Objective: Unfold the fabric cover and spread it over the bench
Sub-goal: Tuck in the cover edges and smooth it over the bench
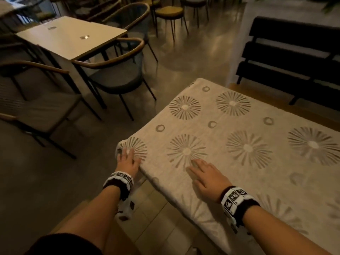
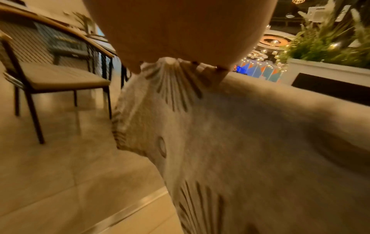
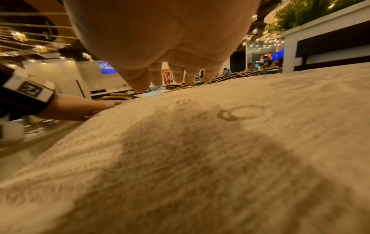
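The cover is down and open, filling the lower right of the head view, its sunburst pattern lying flat across the table, of which only a thin wooden strip shows at the far edge. So the unfolding looks done, and the step in hand reads as smoothing and squaring the near corner.

Left hand sits right on that corner, centre-left of the frame, palm down with the fingers straight and slightly spread over the outermost sunburst. From the left wrist view the cloth bunches into gathered pleats just under the palm and hangs over the edge toward the floor. Whether the fingertips are hooked round the hem underneath is hard to call through the blur.

Right hand lies flat further in, fingers apart and extended, resting on the cloth and gripping nothing. The right wrist view bears that out, with all fingers straight and low over the weave.

To do this well, the right palm should probably pin the middle while the left sweeps outward and down, so the pleats at the corner get pulled out rather than pushed into a ridge. Light, even pressure is the safer bet, since the cloth looks loose enough to slide as a whole. The overhang on the near side wants checking against the far side, where that strip of wood shows uncovered.
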